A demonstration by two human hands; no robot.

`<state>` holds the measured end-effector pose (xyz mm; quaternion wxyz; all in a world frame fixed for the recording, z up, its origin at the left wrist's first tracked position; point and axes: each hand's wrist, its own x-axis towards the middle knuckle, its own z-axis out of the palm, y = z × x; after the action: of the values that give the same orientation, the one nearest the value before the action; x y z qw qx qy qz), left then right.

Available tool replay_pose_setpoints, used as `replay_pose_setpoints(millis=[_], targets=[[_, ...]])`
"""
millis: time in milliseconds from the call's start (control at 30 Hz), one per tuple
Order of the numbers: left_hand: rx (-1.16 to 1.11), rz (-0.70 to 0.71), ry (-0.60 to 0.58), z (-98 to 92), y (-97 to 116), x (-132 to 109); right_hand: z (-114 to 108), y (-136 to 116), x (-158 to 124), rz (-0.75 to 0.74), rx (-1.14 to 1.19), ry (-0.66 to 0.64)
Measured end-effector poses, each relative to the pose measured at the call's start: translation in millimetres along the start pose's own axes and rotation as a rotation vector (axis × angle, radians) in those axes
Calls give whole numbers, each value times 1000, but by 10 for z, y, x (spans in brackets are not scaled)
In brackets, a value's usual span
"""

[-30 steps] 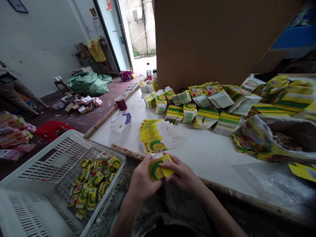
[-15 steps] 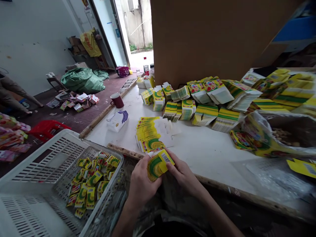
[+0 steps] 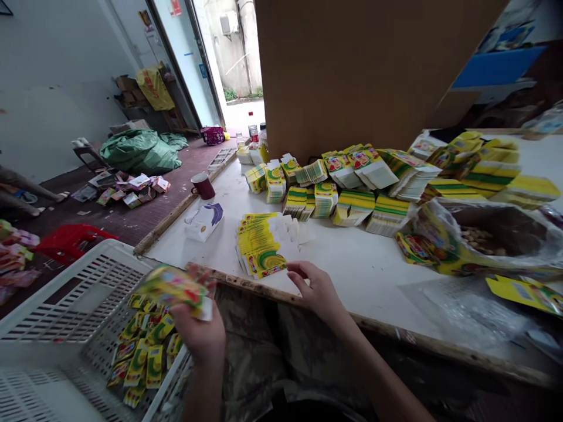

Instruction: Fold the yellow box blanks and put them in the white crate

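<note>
Over the near edge of the white plastic basket (image 3: pixel 94 264), my left hand (image 3: pixel 200 334) grips a small yellow box (image 3: pixel 173 288), smeared by motion, with a white flap at one end. My right hand (image 3: pixel 314 287) is above the table edge, thumb and fingertips slightly apart with nothing between them. Its fingertips are close to a fanned stack of flat yellow-and-green cartons (image 3: pixel 264 246) lying on the white table (image 3: pixel 347 266). Inside the basket lies a heap of small yellow boxes (image 3: pixel 145 351).
Rows of bundled cartons (image 3: pixel 325 196) line the table's back by a large brown board (image 3: pixel 352 76). An open bag (image 3: pixel 488 234) stands at right beside clear plastic (image 3: pixel 475 310). A tissue pack (image 3: pixel 204 221) and maroon mug (image 3: pixel 203 186) sit at left. A red stool (image 3: pixel 73 240) is beyond the basket.
My left hand has carried the yellow box leftward from in front of the table to the basket. My right hand has let go of it and moved toward the fanned cartons.
</note>
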<state>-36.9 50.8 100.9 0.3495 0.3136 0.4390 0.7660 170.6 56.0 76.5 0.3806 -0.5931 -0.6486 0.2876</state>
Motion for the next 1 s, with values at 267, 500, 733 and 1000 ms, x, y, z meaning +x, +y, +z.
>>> replay_pose_setpoints(millis=[267, 500, 733, 1000], targets=[[-232, -529, 131, 16, -149, 25, 291, 207, 415, 57, -274, 73], [-209, -636, 65, 77, -399, -197, 273, 220, 379, 47, -219, 31], [-318, -500, -33, 149, -452, -396, 167, -40, 151, 13, 75, -88], [-495, -458, -70, 143, -239, -486, 324, -455, -437, 84, 563, -452]])
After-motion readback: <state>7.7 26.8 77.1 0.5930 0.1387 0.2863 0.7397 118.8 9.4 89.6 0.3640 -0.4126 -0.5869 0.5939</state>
